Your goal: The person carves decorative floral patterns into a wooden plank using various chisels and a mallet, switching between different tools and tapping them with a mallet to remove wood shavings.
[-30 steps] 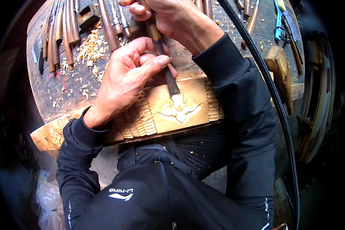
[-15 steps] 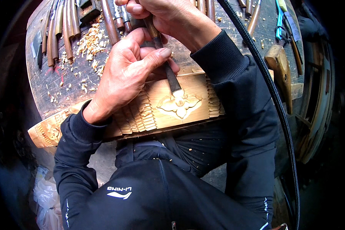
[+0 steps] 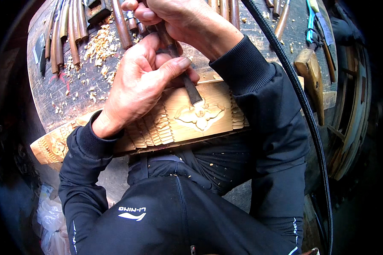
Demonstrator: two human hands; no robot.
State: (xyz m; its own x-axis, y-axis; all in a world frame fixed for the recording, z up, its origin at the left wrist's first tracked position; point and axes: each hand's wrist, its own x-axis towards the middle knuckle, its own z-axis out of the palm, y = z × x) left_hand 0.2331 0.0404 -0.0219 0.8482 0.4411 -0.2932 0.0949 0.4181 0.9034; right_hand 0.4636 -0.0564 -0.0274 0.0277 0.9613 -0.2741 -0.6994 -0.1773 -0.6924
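A long pale carved board [image 3: 187,136] lies crosswise along the bench's near edge, with rows of ridges and a four-petalled relief [image 3: 202,119]. My right hand [image 3: 181,21] is closed round the wooden handle of a chisel [image 3: 190,89] near the top. Lower down, my left hand [image 3: 138,85] is closed on the same chisel, thumb across its shaft, some fingers hidden behind it and its wrist over the board. The chisel slants down to the upper petal, where its blade rests. My right cuff covers part of the board's right portion.
The worn bench [image 3: 51,97] holds several wood-handled tools [image 3: 74,51], a dark hollow block [image 3: 95,10], wood shavings [image 3: 98,46], a mallet [image 3: 310,76] and blue-handled brushes [image 3: 309,25]. A black hose [image 3: 302,97] runs down the right, near wooden frames [image 3: 349,127]. Plastic bags [image 3: 51,216] sit lower left.
Compared with a second ago, my right hand and the chisel's upper end have shifted a little left, and my left hand slightly up. Both grips stay on the chisel.
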